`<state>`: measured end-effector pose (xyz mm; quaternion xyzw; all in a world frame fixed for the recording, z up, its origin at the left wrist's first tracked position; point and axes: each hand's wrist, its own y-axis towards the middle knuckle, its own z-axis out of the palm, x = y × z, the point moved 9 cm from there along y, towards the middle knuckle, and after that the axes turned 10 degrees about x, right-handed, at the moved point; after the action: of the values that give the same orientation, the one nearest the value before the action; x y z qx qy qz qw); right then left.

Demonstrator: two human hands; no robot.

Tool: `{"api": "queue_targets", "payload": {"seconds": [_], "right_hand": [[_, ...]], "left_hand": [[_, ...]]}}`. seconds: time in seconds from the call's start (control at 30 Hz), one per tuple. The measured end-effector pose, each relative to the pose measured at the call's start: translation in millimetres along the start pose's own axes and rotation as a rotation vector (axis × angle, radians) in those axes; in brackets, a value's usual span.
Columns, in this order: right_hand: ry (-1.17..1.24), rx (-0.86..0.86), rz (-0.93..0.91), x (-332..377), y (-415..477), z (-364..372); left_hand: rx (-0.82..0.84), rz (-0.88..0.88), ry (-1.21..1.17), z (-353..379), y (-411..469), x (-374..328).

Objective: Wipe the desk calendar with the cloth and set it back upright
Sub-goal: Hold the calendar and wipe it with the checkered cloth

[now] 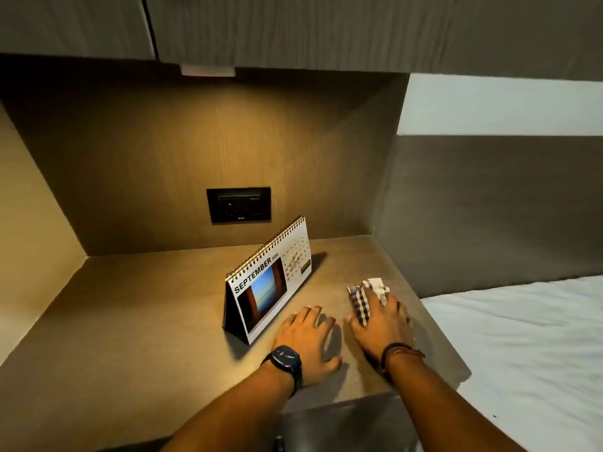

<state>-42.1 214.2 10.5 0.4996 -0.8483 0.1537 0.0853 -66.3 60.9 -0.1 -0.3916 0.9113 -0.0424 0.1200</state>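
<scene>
A spiral-bound desk calendar [267,282] stands upright like a tent on the brown desk [146,314], showing a September page with a photo. My left hand [308,342], with a dark watch on the wrist, lies flat on the desk just right of the calendar's near corner, fingers apart, holding nothing. My right hand [381,321] rests on a checked cloth [365,296] that lies on the desk to the right of the calendar. The fingers cover the cloth's near part, and the hand presses or grips it.
A black wall socket [239,204] sits on the back panel behind the calendar. Cupboards [293,27] hang overhead. A side panel [489,207] bounds the desk on the right, with a white bed [528,353] beyond its edge.
</scene>
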Motion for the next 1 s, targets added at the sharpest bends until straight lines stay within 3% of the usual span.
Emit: {"api": "queue_targets", "payload": {"seconds": [0.27,0.47,0.57,0.63,0.77,0.87,1.0], "right_hand": [[0.012,-0.106,0.138,-2,9,8],[0.495,-0.269,0.085,29,8,-7],[0.769,-0.335,0.019,55,6,-14],[0.903,-0.338,0.021,70,6,-15],[1.027,-0.302,0.072,91,8,-9],[1.063,-0.285,0.055,103,9,-3],[1.069,-0.283,0.043,113,6,7]], "left_hand": [[-0.012,0.015,0.021,-2,7,13],[-0.421,0.158,0.043,-134,7,14],[-0.552,0.141,0.108,-186,14,23],[-0.493,0.024,0.142,-198,29,43],[-0.202,-0.219,0.152,-174,55,89],[-0.091,-0.226,0.136,-153,56,107],[-0.082,-0.129,0.096,-149,52,108]]}}
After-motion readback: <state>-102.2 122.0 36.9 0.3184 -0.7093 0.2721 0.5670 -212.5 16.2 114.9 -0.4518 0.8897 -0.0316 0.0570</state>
